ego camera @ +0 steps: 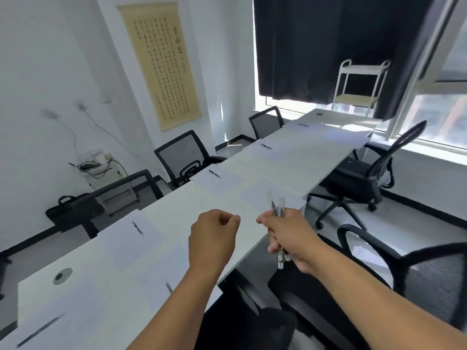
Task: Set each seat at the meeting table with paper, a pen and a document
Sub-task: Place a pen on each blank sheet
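The right hand [285, 232], right of the middle of the frame, is wrapped tight around a bunch of pens [278, 210]. The left hand [214, 236], at the middle, is curled up with nothing in it that I can see. Papers on the far side of the table [177, 210] each have a pen already. The paper [267, 195] just above the hands looks bare. I think a good way is to pull out one pen only and lay it flat on that paper.
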Motion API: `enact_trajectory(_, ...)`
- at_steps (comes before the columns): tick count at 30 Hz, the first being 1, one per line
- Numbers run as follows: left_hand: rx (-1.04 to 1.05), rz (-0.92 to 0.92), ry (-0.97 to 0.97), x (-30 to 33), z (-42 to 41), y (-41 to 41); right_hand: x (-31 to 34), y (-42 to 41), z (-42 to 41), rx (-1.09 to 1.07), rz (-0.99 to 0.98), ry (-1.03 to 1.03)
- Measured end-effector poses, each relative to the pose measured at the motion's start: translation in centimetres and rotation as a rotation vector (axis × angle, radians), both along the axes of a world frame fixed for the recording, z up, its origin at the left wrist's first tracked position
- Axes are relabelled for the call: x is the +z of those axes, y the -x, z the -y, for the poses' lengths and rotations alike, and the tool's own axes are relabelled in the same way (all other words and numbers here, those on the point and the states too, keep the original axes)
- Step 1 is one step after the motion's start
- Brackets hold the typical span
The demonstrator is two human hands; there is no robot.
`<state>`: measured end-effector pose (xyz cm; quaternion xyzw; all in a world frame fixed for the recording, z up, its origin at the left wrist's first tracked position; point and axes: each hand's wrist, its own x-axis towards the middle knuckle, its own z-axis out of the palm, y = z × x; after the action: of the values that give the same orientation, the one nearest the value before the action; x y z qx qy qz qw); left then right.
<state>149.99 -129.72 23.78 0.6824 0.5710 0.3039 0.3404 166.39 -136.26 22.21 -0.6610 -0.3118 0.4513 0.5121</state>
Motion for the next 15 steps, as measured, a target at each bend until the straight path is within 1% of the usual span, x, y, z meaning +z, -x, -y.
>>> enact_trajectory(3,-0.095,0.045,-0.011,2.1,2.8,-3.0,1.9,-2.4,3.7,-0.066,0.032,-0.024)
enact_trajectory(8,-0.217,0.073,-0.045,5.3,6.6,-8.9,5.5,-7.0,8.8,-0.143,0.028,-0.072)
enact_trajectory(13,-0.269,0.069,-0.085,6.8,9.3,-15.0,7.4,-12.8,12.4,-0.189,0.051,-0.117)
enact_trajectory(15,-0.281,0.066,-0.094,6.9,10.7,-18.8,7.6,-16.5,14.2,-0.200,0.057,-0.120)
